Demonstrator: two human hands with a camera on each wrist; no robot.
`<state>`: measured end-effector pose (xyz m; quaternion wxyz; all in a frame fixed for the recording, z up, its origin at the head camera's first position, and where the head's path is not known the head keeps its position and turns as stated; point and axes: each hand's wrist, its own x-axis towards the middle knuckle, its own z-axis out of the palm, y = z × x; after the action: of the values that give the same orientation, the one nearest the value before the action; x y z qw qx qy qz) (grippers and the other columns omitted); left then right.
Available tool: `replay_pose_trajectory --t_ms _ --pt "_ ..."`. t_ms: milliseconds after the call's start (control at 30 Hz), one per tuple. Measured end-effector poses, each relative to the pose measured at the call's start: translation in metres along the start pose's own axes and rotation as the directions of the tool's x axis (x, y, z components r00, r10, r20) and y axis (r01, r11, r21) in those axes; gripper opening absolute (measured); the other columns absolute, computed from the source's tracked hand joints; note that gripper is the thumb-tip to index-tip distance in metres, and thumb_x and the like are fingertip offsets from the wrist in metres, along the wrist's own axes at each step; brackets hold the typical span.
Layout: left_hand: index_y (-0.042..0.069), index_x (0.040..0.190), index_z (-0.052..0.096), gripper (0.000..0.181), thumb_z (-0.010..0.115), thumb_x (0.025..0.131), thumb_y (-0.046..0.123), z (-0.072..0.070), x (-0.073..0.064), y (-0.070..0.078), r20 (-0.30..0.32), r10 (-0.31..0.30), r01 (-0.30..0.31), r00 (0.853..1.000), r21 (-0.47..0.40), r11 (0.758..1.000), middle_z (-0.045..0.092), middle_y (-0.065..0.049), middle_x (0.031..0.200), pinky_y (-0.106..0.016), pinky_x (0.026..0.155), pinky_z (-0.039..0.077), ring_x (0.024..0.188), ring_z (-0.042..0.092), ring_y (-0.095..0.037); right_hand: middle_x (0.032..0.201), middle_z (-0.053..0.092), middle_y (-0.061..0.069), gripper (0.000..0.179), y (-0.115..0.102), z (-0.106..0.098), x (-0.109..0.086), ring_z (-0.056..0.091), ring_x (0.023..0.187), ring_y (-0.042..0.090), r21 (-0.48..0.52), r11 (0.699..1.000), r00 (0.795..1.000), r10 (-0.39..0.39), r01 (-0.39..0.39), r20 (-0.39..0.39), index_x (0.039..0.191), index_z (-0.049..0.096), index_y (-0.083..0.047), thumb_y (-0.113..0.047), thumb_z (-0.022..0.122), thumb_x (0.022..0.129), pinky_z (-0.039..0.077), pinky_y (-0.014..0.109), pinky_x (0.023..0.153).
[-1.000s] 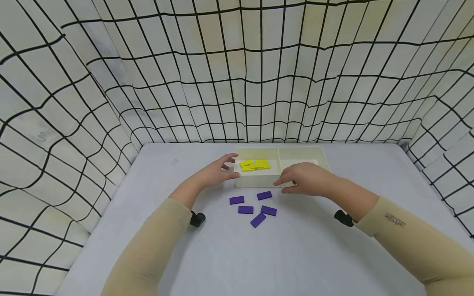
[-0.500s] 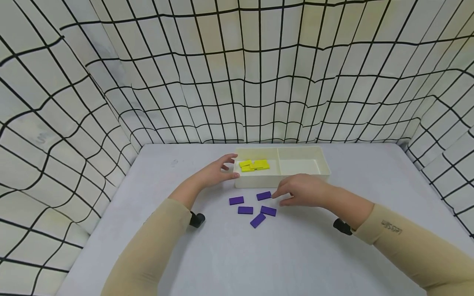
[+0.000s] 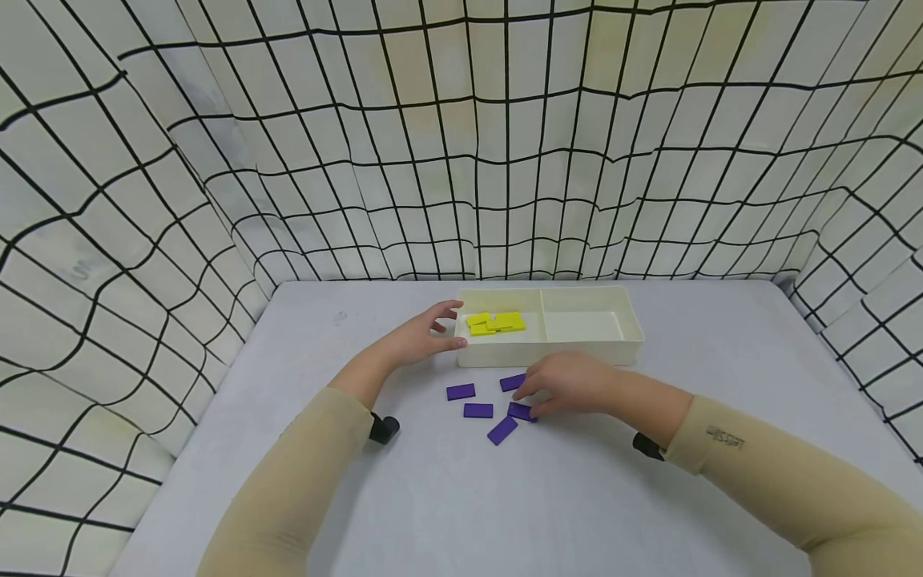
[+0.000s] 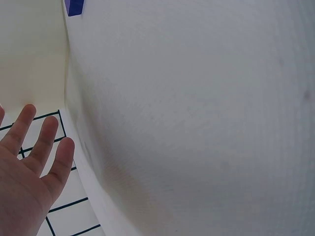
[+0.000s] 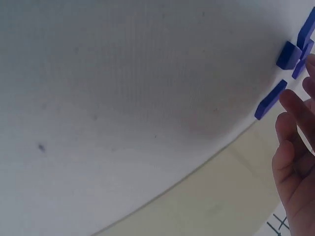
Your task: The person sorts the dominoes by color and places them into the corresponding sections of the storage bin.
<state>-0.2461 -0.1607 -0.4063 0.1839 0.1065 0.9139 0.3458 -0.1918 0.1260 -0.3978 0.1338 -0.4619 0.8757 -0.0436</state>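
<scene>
My left hand (image 3: 418,335) rests against the left end of a cream box (image 3: 505,355) with two compartments. Its thumb touches the front left corner; in the left wrist view its fingers (image 4: 49,142) are spread and fairly straight beside the box wall. My right hand (image 3: 570,383) is low over the table in front of the box. Its index finger and thumb straddle the right part of a purple block (image 3: 517,410), thumb at the block's right end. Another purple block (image 3: 512,382) lies just behind these fingertips. In the right wrist view, fingers show close to the purple blocks (image 5: 270,100).
More flat purple blocks lie nearby: one at the left (image 3: 460,391), one in the middle (image 3: 478,410), one slanted at the front (image 3: 502,430). Several yellow blocks (image 3: 508,320) lie in the box's left compartment. White walls with black netting (image 3: 505,176) enclose the white table (image 3: 461,505).
My right hand has come down and left from the box's front wall to the purple block, its thumb and index finger now around one end. The left hand and box have not moved.
</scene>
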Motion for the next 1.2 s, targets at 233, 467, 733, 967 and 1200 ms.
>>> replay_pose_trajectory --t_ms 233,467,733,967,1200 --pt "0.034 0.155 0.025 0.081 0.071 0.089 0.047 0.001 -0.001 0.002 -0.001 0.004 -0.004 1.0 -0.008 1.0 0.041 -0.003 0.152 -0.055 0.108 0.038 0.136 0.042 -0.028 0.104 0.071 -0.012 0.033 -0.006 0.006 0.006 0.064 0.098 0.007 0.011 1.0 1.0 0.005 -0.006 0.03 0.117 0.074 -0.026 -0.034 0.079 0.086 0.052 0.027 0.087" --pt "0.034 0.155 0.025 0.081 0.071 0.089 0.047 0.001 -0.002 0.003 -0.003 0.006 -0.006 1.0 -0.01 1.0 0.041 -0.004 0.152 -0.054 0.108 0.038 0.136 0.042 -0.027 0.105 0.071 -0.013 0.03 -0.008 0.009 0.006 0.064 0.1 0.007 0.004 1.0 0.999 0.023 -0.023 0.042 0.116 0.074 -0.027 -0.033 0.078 0.087 0.052 0.029 0.09" --pt "0.034 0.155 0.025 0.081 0.07 0.089 0.048 0.0 -0.001 0.002 -0.001 0.003 -0.003 1.0 -0.001 1.0 0.041 -0.004 0.151 -0.055 0.108 0.039 0.136 0.042 -0.027 0.1 0.071 -0.012 0.027 -0.01 0.009 0.005 0.064 0.094 0.006 -0.007 1.0 0.999 0.025 -0.025 0.027 0.115 0.075 -0.025 -0.026 0.077 0.088 0.053 0.026 0.086" --pt "0.034 0.155 0.024 0.082 0.07 0.089 0.048 -0.001 -0.001 0.002 0.007 -0.002 0.002 1.0 -0.006 1.0 0.041 -0.004 0.152 -0.054 0.108 0.038 0.136 0.041 -0.027 0.101 0.071 -0.011 0.026 -0.01 0.009 0.003 0.064 0.094 0.008 -0.015 0.999 0.999 0.04 -0.04 0.006 0.114 0.075 -0.026 -0.022 0.076 0.088 0.053 0.026 0.086" --pt "0.034 0.155 0.025 0.081 0.07 0.09 0.047 0.0 -0.001 0.002 0.003 0.005 -0.005 1.0 0.003 1.0 0.04 -0.004 0.153 -0.054 0.107 0.039 0.136 0.041 -0.028 0.098 0.069 -0.011 0.027 -0.006 -0.001 -0.001 0.062 0.091 0.008 -0.026 0.999 0.999 0.031 -0.032 -0.043 0.114 0.076 -0.026 -0.021 0.077 0.087 0.052 0.026 0.081"
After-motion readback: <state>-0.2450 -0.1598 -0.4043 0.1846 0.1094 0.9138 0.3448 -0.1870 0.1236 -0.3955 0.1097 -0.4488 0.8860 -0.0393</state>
